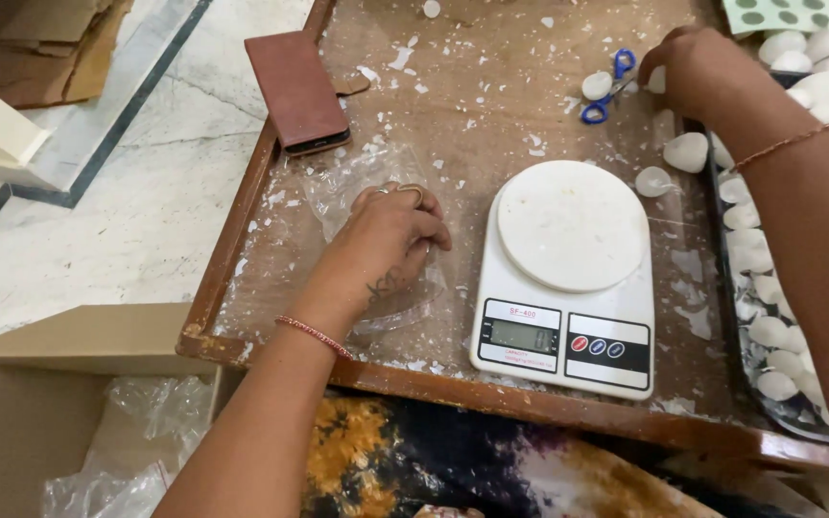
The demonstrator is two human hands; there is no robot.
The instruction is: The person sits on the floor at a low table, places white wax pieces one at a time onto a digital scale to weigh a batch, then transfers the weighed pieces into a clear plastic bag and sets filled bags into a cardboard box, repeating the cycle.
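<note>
**Thin bag under one hand, white lumps under the other**

The left hand (388,240) rests palm-down on a clear plastic bag (352,187) lying flat on the wooden tray (242,206), left of the white digital scale (568,278). Its fingers are curled and pressing the film down; whether they actually pinch a fold cannot be told from this angle. The bag looks featherlight, limp and slippery, so it will likely crumple and slide; its open edge seems the best place to take hold, with thumb and forefinger.

The right hand (698,67) reaches to the far side of the tray, fingers closed loosely around a small white piece (657,80) beside the blue-handled scissors (611,86). More white pieces (688,152) lie near the scale and fill the dark tray (726,259) on the right. They appear light, hard and chalky, and the flakes scattered about suggest they chip easily, so a gentle grasp around the rounded body suits them.

A brown wallet-like case (296,91) sits at the tray's left edge.
</note>
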